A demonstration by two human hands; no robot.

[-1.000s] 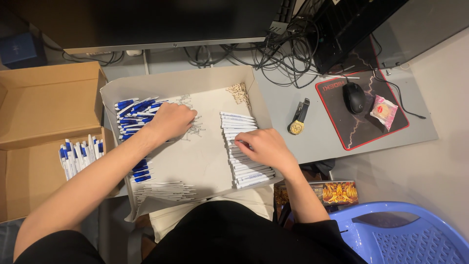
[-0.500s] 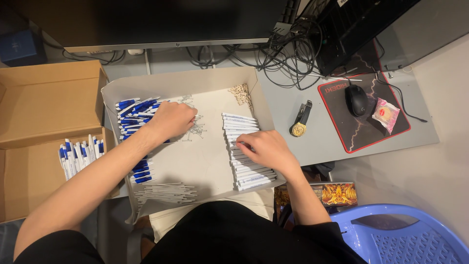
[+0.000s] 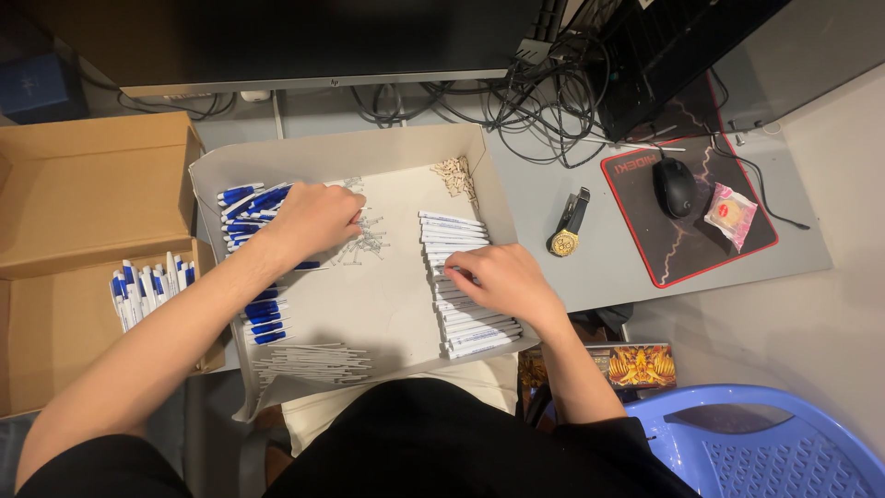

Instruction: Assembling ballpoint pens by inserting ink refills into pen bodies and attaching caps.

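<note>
A shallow cardboard tray [image 3: 369,152] lies in front of me with pen parts sorted in groups. My left hand [image 3: 313,219] rests over a small heap of thin metal springs [image 3: 366,243], fingers curled down on them, beside a pile of blue pen caps [image 3: 251,210]. My right hand [image 3: 498,281] lies on a stacked row of white pen barrels [image 3: 461,277], fingertips pinching at one barrel. A bundle of thin white refills [image 3: 309,361] sits at the tray's near left. Small tan pieces [image 3: 456,173] lie at the far right corner.
An open cardboard box [image 3: 64,212] at the left holds finished blue and white pens [image 3: 147,288]. A wristwatch [image 3: 567,226], a mouse [image 3: 676,186] on a black pad, a small wrapped packet [image 3: 731,212], tangled cables [image 3: 516,101] and a monitor [image 3: 304,41] lie beyond. A blue plastic chair [image 3: 765,443] stands at right.
Both hands stay in nearly the same places; the right hand's fingers have shifted slightly on the white barrels. The left hand remains on the springs.
</note>
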